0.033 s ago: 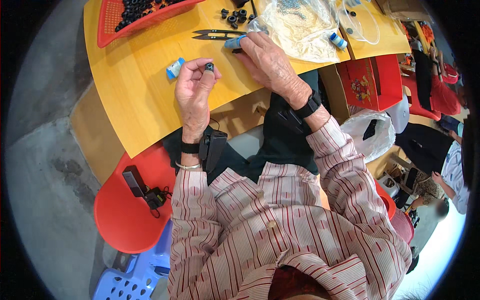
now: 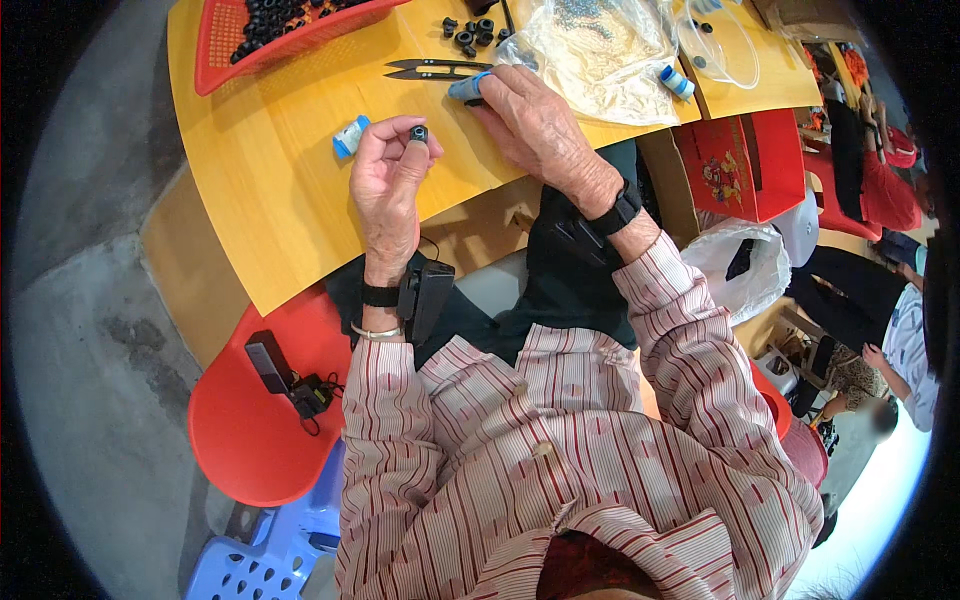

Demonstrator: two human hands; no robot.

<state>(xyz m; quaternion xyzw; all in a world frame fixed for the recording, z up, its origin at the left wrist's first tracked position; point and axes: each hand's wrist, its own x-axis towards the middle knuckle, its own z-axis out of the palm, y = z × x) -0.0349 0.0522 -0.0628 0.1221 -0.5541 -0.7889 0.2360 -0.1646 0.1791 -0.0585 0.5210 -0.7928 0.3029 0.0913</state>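
My left hand (image 2: 388, 190) pinches a small round black part (image 2: 419, 133) with a pale ring on its top between thumb and finger. To its left, a small blue-and-white bottle (image 2: 350, 137) lies on the yellow table (image 2: 290, 190). My right hand (image 2: 535, 125) is closed around another small blue bottle (image 2: 467, 87), whose blue end sticks out past the fingers. Black thread snips (image 2: 436, 70) lie just beyond that bottle. Several loose black ring-shaped parts (image 2: 466, 40) sit farther back on the table.
A red basket (image 2: 215, 55) of black parts stands at the far left. Behind my right hand lies a clear plastic bag (image 2: 600, 60) with pale contents, with a third blue-and-white bottle (image 2: 677, 82) beside it. A red box (image 2: 740, 170) and a white bag (image 2: 745, 270) are at the right.
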